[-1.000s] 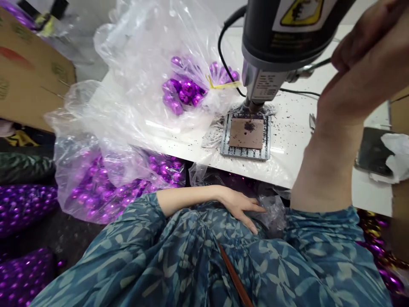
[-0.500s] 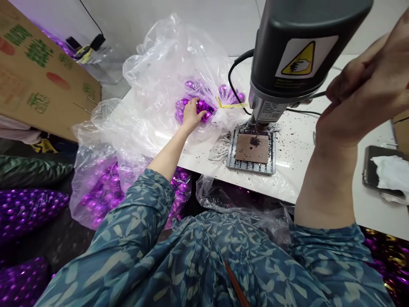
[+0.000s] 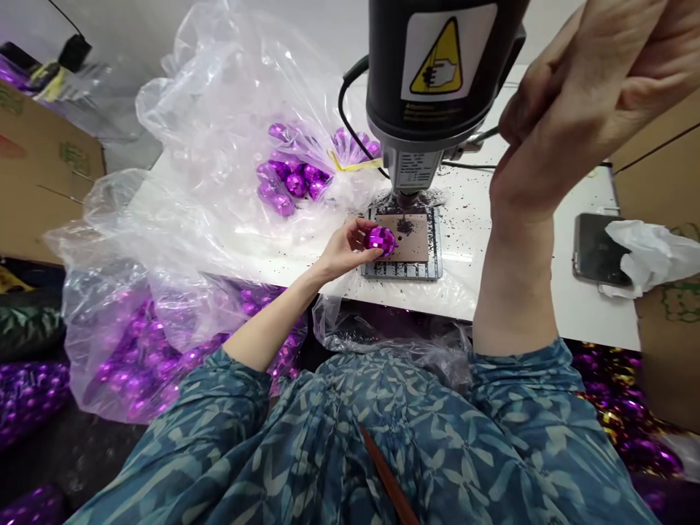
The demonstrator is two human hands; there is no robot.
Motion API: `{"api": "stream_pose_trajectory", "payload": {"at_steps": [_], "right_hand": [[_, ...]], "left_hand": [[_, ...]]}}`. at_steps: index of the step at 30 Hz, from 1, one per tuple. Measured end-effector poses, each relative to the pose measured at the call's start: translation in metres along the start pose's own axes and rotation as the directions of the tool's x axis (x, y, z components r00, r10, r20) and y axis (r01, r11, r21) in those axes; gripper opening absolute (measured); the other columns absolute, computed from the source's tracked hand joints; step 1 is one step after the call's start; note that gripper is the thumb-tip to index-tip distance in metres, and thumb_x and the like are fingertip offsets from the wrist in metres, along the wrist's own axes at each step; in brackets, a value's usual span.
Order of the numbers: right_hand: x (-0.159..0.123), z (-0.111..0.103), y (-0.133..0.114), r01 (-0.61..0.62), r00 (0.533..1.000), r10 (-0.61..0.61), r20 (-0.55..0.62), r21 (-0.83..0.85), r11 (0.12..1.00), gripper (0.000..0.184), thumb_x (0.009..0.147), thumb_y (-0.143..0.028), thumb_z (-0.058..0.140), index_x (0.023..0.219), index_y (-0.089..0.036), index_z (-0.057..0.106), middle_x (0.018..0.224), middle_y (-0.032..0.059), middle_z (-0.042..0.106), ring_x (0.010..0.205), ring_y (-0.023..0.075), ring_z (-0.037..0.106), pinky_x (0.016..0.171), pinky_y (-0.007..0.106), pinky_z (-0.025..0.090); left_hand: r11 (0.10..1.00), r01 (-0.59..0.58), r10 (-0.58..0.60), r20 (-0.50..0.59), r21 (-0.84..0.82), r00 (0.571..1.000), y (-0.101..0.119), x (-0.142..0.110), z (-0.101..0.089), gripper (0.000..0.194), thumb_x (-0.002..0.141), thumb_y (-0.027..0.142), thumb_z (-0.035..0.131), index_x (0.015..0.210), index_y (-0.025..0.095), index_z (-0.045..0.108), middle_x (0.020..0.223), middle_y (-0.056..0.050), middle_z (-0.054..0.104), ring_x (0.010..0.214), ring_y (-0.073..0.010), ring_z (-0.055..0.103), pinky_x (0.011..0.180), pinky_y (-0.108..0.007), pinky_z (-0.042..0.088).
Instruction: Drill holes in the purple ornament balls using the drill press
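My left hand (image 3: 350, 248) grips a shiny purple mirror ball (image 3: 380, 241) between thumb and fingers. The ball is over the left part of a brown square plate (image 3: 413, 251) on the ridged metal base (image 3: 436, 271) of a drill press (image 3: 432, 95). Dark shavings lie on the plate below the drill's tip. My right hand (image 3: 569, 109) is raised at the machine's right side with its fingers curled round; what they grip is hidden. More purple balls (image 3: 296, 184) lie in a clear plastic bag (image 3: 219, 109) tied with a yellow strip, left of the press.
A phone (image 3: 596, 248) with crumpled white tissue (image 3: 648, 255) on it lies at the right of the white table (image 3: 464, 266). Cardboard boxes (image 3: 47, 164) stand at the left and right. A large bag of purple balls (image 3: 136, 357) hangs below the table's left edge.
My left hand went from my lap to the balls in the bag, then moved right with one ball to the plate. My right hand stays raised by the machine. The camera view has shifted.
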State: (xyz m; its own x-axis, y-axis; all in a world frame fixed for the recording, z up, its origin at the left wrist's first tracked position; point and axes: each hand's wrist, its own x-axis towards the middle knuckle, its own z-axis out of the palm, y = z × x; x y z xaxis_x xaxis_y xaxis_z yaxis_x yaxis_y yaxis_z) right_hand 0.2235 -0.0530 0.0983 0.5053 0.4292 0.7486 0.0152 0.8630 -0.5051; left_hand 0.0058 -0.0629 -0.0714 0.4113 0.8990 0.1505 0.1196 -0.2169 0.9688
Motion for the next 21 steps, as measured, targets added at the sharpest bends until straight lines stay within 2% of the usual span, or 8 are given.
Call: {"api": "stream_pose_trajectory", "payload": {"at_steps": [4, 7, 11, 16, 18, 21], "right_hand": [[-0.001, 0.002, 0.001, 0.085, 0.996, -0.085, -0.004, 0.003, 0.996, 0.046, 0.071, -0.06, 0.064, 0.061, -0.02, 0.044, 0.045, -0.0086, 0.034, 0.039, -0.0022, 0.03, 0.047, 0.019, 0.02], [-0.001, 0.002, 0.001, 0.091, 0.996, -0.091, -0.013, 0.016, 0.996, 0.051, 0.069, -0.061, 0.065, 0.059, -0.021, 0.036, 0.044, -0.0093, 0.031, 0.039, -0.002, 0.026, 0.048, 0.022, 0.018], [-0.001, 0.003, -0.001, 0.058, 0.998, -0.059, 0.0, 0.042, 0.997, 0.052, 0.067, -0.063, 0.064, 0.06, -0.022, 0.032, 0.042, -0.0103, 0.028, 0.037, -0.0017, 0.027, 0.049, 0.023, 0.016], [-0.002, 0.005, -0.005, 0.024, 1.0, -0.024, -0.002, 0.098, 0.995, 0.054, 0.063, -0.061, 0.065, 0.058, -0.022, 0.029, 0.042, -0.0106, 0.025, 0.036, -0.0036, 0.028, 0.048, 0.019, 0.016], [-0.002, 0.005, -0.006, 0.012, 1.0, -0.011, -0.008, 0.091, 0.996, 0.053, 0.063, -0.06, 0.065, 0.058, -0.021, 0.031, 0.042, -0.0106, 0.025, 0.037, -0.004, 0.028, 0.048, 0.018, 0.016], [-0.002, 0.004, -0.007, 0.005, 1.0, -0.005, -0.007, 0.073, 0.997, 0.052, 0.064, -0.06, 0.065, 0.059, -0.021, 0.031, 0.042, -0.0102, 0.027, 0.037, -0.0034, 0.028, 0.048, 0.019, 0.016]], "left_hand": [[0.998, -0.028, 0.031, -0.057, 0.054, 0.998, -0.019, 0.018, 0.011, 0.056, 0.072, 0.038, 0.089, 0.117, 0.017, 0.065, 0.104, -0.008, 0.073, 0.087, -0.0158, 0.069, 0.079, -0.028, 0.057], [0.983, -0.071, 0.085, -0.074, 0.167, 0.994, -0.028, 0.031, 0.011, 0.053, 0.072, 0.034, 0.088, 0.118, 0.017, 0.067, 0.105, -0.008, 0.073, 0.085, -0.0155, 0.067, 0.077, -0.028, 0.055], [0.959, -0.096, 0.105, -0.02, 0.267, 0.994, -0.03, 0.037, 0.012, 0.055, 0.075, 0.031, 0.084, 0.125, 0.018, 0.067, 0.108, -0.008, 0.072, 0.088, -0.0172, 0.067, 0.08, -0.03, 0.056], [0.888, -0.217, 0.233, 0.009, 0.405, 0.972, -0.026, 0.04, 0.022, 0.048, 0.075, 0.03, 0.085, 0.12, 0.019, 0.068, 0.113, -0.008, 0.066, 0.099, -0.0207, 0.067, 0.083, -0.033, 0.057], [0.878, -0.232, 0.257, -0.004, 0.418, 0.966, -0.026, 0.04, 0.027, 0.049, 0.075, 0.028, 0.085, 0.118, 0.019, 0.065, 0.113, -0.008, 0.064, 0.102, -0.0214, 0.066, 0.084, -0.033, 0.057], [0.899, -0.193, 0.236, -0.064, 0.393, 0.97, -0.03, 0.039, 0.035, 0.051, 0.075, 0.026, 0.085, 0.118, 0.019, 0.059, 0.11, -0.006, 0.066, 0.097, -0.0195, 0.067, 0.082, -0.032, 0.057]]}}
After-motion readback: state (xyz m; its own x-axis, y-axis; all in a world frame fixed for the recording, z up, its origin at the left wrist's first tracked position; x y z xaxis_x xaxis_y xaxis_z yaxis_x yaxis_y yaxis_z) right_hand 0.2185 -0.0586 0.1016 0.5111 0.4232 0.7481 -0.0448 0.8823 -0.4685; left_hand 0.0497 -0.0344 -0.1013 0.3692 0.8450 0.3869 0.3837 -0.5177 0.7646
